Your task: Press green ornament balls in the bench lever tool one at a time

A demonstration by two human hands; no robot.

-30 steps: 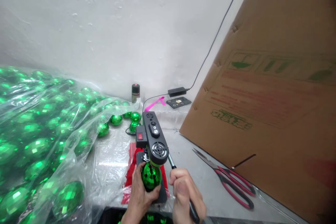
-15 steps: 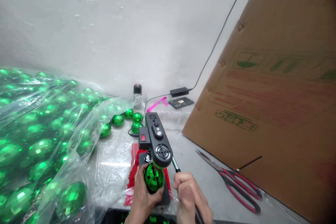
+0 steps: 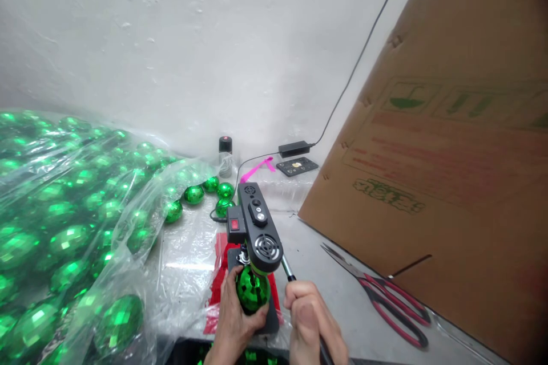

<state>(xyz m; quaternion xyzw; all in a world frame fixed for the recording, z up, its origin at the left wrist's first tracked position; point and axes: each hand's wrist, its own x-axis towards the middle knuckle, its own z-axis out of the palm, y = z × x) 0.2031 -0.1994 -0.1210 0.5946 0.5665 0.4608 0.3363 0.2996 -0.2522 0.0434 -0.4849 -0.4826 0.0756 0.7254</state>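
Observation:
My left hand point(image 3: 234, 319) is wrapped round a shiny green faceted ball point(image 3: 252, 290), holding it on the base under the head of a small black press machine point(image 3: 256, 228). My right hand point(image 3: 311, 325) is closed round the machine's lever handle point(image 3: 287, 272), which slants down to the right from the head. The machine has a red switch on its left side and stands on a red sheet.
A large clear plastic bag of several green balls point(image 3: 64, 222) fills the left. Loose green balls point(image 3: 193, 194) lie by the bag's mouth. Red-handled scissors point(image 3: 385, 296) lie at the right beside a leaning cardboard box point(image 3: 449, 154). A small bottle point(image 3: 225, 155), power adapter point(image 3: 293, 149) and black card sit by the wall.
Both hands keep their grip. The view has shifted slightly, so the machine and hands sit a little further right in the frame.

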